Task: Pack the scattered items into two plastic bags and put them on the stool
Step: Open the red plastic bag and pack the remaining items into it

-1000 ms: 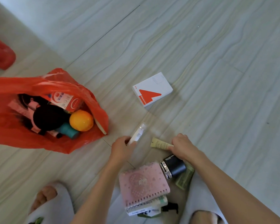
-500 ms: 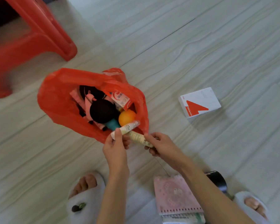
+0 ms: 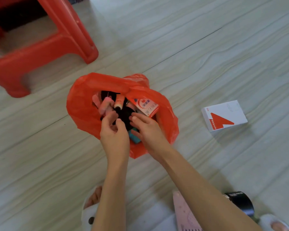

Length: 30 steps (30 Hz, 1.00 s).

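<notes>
Both your hands are over the mouth of the red plastic bag (image 3: 83,107), which sits on the floor just in front of the red stool (image 3: 70,30). Your left hand (image 3: 114,132) has its fingers loosely curled with nothing visible in them, and your right hand (image 3: 147,129) is relaxed and spread, fingertips down among the contents, not gripping anything I can make out.

About handling: that bag looks like thin, floppy film, so it won't hold its own shape. It's already fairly stuffed, with a carton with red print (image 3: 146,105), a pinkish tube (image 3: 119,101), something black and round (image 3: 125,116) and a teal thing (image 3: 134,138) near the front edge. Probably light overall, but lumpy, and the carton corners could poke through if you yank it. I'd gather the two handle loops at the rim together and lift from there, not from the side wall, since the film looks slippery and would just stretch.

Still loose on the floor: the white box with the red arrow (image 3: 223,115) well off to the right, stiff and easy to pinch by its edges, a pink notebook (image 3: 183,212) by your feet, and a black cylinder (image 3: 240,202) just beside it that'll likely roll, so wrap your fingers around it.
</notes>
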Each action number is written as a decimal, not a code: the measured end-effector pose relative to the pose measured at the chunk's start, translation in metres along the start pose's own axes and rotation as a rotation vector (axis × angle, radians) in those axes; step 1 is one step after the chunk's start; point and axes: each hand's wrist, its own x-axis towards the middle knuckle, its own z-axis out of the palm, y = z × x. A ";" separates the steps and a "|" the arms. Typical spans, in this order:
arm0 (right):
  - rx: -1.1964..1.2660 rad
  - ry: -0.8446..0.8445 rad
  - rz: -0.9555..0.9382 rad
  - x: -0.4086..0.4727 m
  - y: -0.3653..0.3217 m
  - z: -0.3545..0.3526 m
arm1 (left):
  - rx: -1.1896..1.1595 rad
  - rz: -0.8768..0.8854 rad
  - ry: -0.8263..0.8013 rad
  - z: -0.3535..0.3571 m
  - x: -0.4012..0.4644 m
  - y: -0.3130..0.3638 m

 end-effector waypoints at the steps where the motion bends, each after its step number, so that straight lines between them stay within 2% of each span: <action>1: -0.092 0.028 -0.004 -0.003 0.002 -0.007 | 0.007 0.008 -0.008 0.000 -0.004 -0.001; 3: -0.219 0.100 0.005 -0.013 0.007 -0.028 | 0.039 0.016 -0.060 0.002 -0.016 -0.006; 6: -0.404 0.168 -0.009 -0.033 0.011 -0.071 | 0.183 0.093 -0.237 0.011 -0.037 -0.017; 11: -0.882 0.167 -0.058 -0.069 0.002 -0.151 | 0.621 0.431 -0.633 0.040 -0.072 -0.027; 15: -1.308 0.077 -0.049 -0.110 0.001 -0.219 | 0.831 0.699 -0.934 0.054 -0.111 -0.031; 18: -1.685 -0.078 -0.005 -0.143 0.016 -0.258 | 1.063 0.666 -1.165 0.051 -0.147 -0.049; 20: -1.850 -0.159 -0.004 -0.159 0.037 -0.272 | 1.184 0.616 -1.295 0.044 -0.172 -0.067; 23: -1.928 -0.200 -0.028 -0.168 0.071 -0.281 | 1.310 0.611 -1.423 0.031 -0.202 -0.096; 27: -1.953 -0.176 -0.065 -0.158 0.087 -0.282 | 1.370 0.643 -1.442 0.028 -0.202 -0.114; 30: -1.909 -0.161 -0.021 -0.152 0.088 -0.282 | 1.352 0.640 -1.451 0.036 -0.194 -0.116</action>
